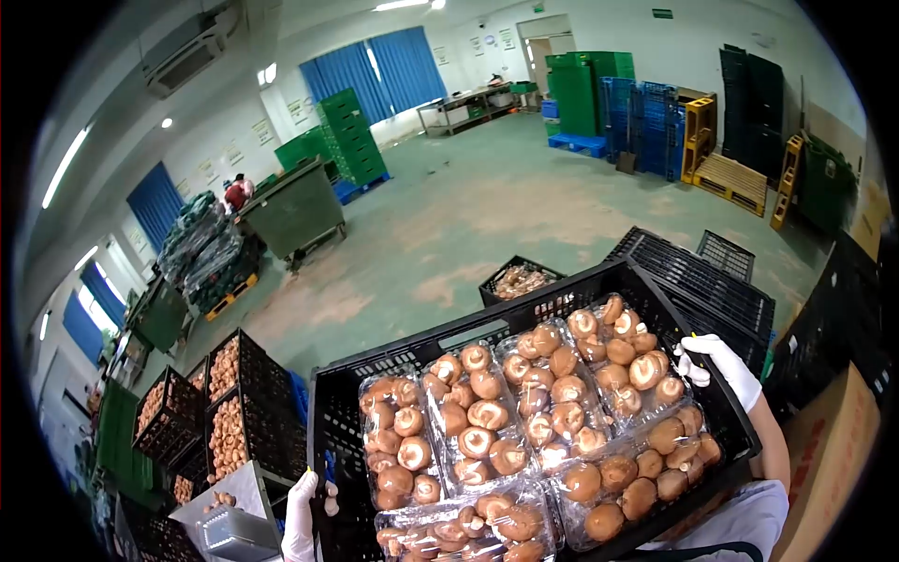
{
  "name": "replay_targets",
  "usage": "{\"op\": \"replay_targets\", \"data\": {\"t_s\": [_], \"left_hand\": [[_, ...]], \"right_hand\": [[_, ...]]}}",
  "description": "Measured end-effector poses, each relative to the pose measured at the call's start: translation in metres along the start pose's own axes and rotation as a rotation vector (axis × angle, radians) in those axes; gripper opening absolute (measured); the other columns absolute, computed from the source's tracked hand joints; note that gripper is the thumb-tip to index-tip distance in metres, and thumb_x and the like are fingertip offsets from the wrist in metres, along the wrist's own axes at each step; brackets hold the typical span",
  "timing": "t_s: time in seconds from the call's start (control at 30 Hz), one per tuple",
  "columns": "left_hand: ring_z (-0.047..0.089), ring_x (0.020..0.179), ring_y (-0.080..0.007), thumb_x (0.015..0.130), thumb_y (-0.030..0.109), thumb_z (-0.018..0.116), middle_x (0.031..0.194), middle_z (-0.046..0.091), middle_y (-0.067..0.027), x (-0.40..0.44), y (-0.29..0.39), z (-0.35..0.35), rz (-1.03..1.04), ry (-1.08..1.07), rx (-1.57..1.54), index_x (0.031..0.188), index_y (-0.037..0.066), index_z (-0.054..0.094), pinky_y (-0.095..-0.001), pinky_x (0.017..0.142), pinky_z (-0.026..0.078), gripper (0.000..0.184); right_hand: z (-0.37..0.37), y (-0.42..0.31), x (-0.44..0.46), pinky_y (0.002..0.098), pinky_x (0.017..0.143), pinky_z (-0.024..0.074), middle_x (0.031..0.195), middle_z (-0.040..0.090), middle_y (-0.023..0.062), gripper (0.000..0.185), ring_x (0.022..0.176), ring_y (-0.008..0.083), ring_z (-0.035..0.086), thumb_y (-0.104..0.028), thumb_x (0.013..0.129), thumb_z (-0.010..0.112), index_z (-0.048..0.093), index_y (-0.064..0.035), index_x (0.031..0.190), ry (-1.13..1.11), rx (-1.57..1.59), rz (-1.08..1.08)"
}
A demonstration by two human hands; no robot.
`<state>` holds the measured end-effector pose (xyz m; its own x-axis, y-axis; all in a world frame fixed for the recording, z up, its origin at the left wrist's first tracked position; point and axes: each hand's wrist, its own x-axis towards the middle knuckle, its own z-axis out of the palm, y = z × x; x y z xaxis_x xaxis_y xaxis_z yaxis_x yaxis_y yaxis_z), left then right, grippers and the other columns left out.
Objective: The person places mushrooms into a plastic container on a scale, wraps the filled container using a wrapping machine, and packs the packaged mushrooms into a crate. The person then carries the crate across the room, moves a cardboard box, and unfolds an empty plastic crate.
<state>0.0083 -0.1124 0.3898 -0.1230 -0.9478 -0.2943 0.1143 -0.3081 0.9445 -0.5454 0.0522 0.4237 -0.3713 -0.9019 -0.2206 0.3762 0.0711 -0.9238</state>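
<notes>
A black plastic crate (431,342) is held up in front of my body, tilted in view. Inside lie several clear plastic-wrapped packs of brown mushrooms (476,412). My left hand (302,513), in a white glove, is wrapped round the crate's left side, its fingertips showing inside the wall. My right hand (719,363), also white-gloved, grips the right side, with fingers through the opening and curled over inside. Parts of both hands are hidden by the crate walls.
Mushroom-filled black crates (245,375) stand at the left beside a metal tray (242,532). Beyond my crate are a small crate (520,279) and stacked black crates (698,281). A cardboard box (829,459) stands close on the right. A person (239,190) is far off.
</notes>
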Motion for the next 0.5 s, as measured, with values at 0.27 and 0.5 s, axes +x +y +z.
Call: {"op": "replay_targets", "data": {"t_s": [0.27,0.5], "left_hand": [[0.048,0.051,-0.0105,0.093,0.028,0.05,0.071,0.056,-0.0043,0.102,0.018,0.02,0.028,-0.075,0.003,0.092,0.005,0.053,-0.0238,0.048,0.039,0.024],[0.046,0.05,-0.0122,0.093,0.029,0.05,0.071,0.056,-0.0064,0.222,0.034,0.033,-0.04,-0.184,-0.103,0.092,0.004,0.053,-0.0248,0.048,0.039,0.025]], "right_hand": [[0.008,-0.011,0.079,0.0169,0.038,0.0362,0.065,0.062,0.0088,0.02,0.041,0.0058,0.044,-0.018,0.088,0.052,0.06,-0.001,0.083,0.049,-0.079,-0.028],[0.024,-0.026,0.142,0.0178,0.038,0.0353,0.064,0.061,0.0085,0.023,0.041,0.0068,0.043,-0.021,0.088,0.052,0.06,-0.0006,0.081,0.133,-0.087,-0.054]]}}
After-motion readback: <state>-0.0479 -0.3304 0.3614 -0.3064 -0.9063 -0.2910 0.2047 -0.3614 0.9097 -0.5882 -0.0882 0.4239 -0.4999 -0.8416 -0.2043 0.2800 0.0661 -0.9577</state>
